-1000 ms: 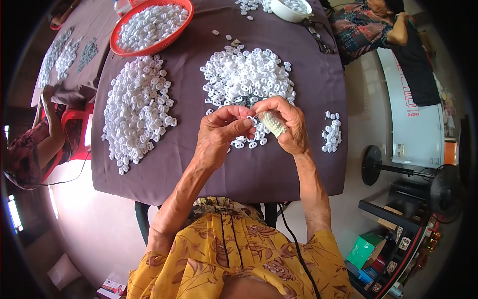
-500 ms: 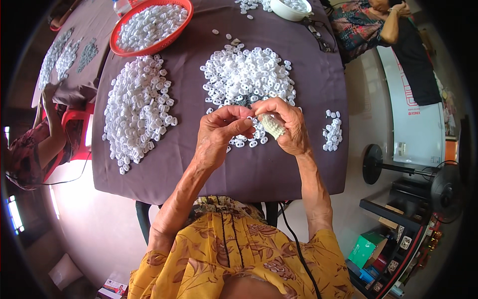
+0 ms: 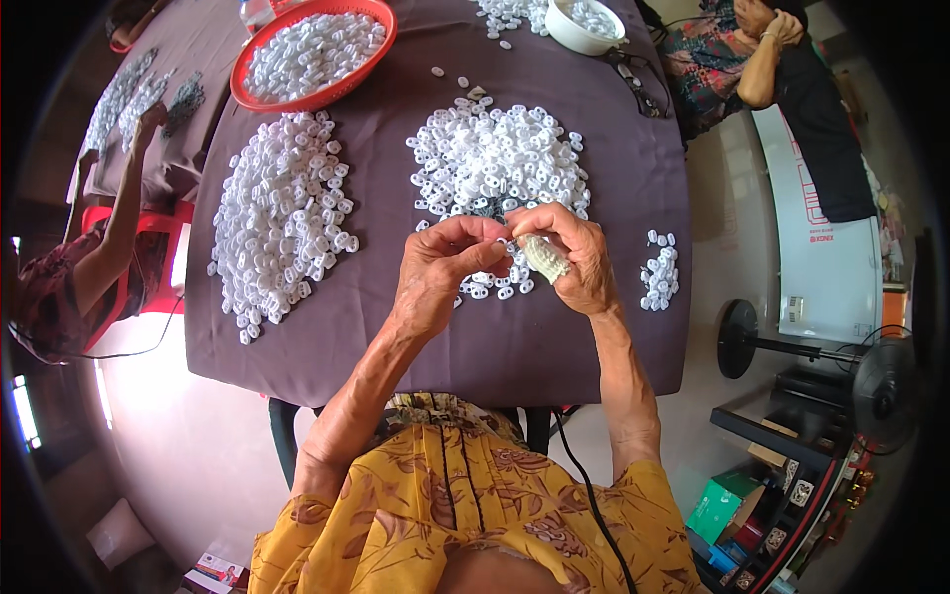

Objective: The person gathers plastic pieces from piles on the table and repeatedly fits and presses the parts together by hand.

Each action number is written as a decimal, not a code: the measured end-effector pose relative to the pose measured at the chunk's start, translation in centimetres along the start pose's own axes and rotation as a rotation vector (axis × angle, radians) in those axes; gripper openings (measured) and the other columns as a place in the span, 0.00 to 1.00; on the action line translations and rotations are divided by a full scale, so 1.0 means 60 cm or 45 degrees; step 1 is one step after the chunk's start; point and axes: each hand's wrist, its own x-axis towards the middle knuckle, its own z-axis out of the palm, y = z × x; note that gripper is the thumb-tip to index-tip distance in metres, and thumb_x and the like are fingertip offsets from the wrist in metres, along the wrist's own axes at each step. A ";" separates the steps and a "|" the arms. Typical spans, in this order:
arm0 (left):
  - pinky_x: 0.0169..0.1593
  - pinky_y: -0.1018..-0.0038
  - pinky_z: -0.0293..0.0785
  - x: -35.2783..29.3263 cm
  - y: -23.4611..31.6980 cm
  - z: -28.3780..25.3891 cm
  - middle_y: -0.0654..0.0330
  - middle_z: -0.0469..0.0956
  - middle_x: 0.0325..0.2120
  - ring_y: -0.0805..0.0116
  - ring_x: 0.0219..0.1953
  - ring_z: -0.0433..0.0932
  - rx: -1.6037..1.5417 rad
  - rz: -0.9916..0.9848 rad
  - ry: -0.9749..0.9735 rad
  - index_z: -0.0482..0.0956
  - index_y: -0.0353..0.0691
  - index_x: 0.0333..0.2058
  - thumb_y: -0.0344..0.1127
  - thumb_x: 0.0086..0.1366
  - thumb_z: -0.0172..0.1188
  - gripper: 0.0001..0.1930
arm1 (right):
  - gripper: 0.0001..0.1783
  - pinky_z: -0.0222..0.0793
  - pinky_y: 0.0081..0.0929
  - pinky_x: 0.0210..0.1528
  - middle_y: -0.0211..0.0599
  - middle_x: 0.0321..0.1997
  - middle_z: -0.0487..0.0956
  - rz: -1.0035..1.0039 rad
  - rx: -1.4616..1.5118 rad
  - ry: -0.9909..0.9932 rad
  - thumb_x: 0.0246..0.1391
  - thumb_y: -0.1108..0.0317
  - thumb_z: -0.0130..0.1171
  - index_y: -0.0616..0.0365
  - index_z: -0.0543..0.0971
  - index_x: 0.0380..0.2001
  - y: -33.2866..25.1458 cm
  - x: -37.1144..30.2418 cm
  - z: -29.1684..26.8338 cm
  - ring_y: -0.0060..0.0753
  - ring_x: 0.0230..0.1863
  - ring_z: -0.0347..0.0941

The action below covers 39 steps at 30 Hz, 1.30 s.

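Note:
My left hand [image 3: 433, 275] and my right hand [image 3: 577, 257] meet fingertip to fingertip at the near side of a heap of small white oval plastic pieces with two holes [image 3: 500, 153]. Both hands are closed in a pinch. Whatever is between the fingertips is too small and covered to make out. A cream knitted finger cover [image 3: 543, 257] wraps a finger of my right hand. Just beyond my fingertips lie some small dark grey pieces [image 3: 485, 208], partly hidden. More white pieces lie under and between my hands.
A larger white heap [image 3: 277, 223] spreads to the left, a small group [image 3: 660, 277] to the right. Farther back stand a red basket [image 3: 386, 59] and a white bowl [image 3: 586, 40], both filled, with eyeglasses [image 3: 641, 91] nearby. Other people sit at left and far right.
My hands keep their pinch with barely any movement; the whole view has shifted slightly. The person at left has raised a hand over the pieces there. The person at right has shifted their hands.

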 end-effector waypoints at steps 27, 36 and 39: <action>0.34 0.78 0.72 -0.001 0.004 0.001 0.60 0.76 0.23 0.74 0.26 0.74 0.080 0.053 0.032 0.76 0.31 0.30 0.24 0.54 0.57 0.04 | 0.04 0.68 0.25 0.42 0.38 0.30 0.76 0.074 -0.203 -0.029 0.49 0.74 0.50 0.62 0.70 0.29 0.000 -0.002 0.012 0.33 0.41 0.74; 0.35 0.75 0.74 0.002 -0.005 0.001 0.59 0.76 0.24 0.72 0.27 0.76 -0.052 0.071 0.018 0.75 0.32 0.31 0.25 0.54 0.58 0.05 | 0.05 0.69 0.21 0.35 0.34 0.29 0.76 0.037 0.107 0.097 0.48 0.77 0.51 0.61 0.71 0.30 0.014 -0.006 0.017 0.23 0.30 0.73; 0.35 0.75 0.75 0.002 0.001 0.002 0.59 0.76 0.24 0.71 0.27 0.76 -0.069 0.087 -0.005 0.74 0.32 0.31 0.25 0.54 0.58 0.06 | 0.04 0.68 0.21 0.36 0.34 0.30 0.76 0.072 0.235 0.072 0.47 0.76 0.51 0.61 0.71 0.30 0.004 -0.003 0.013 0.22 0.31 0.72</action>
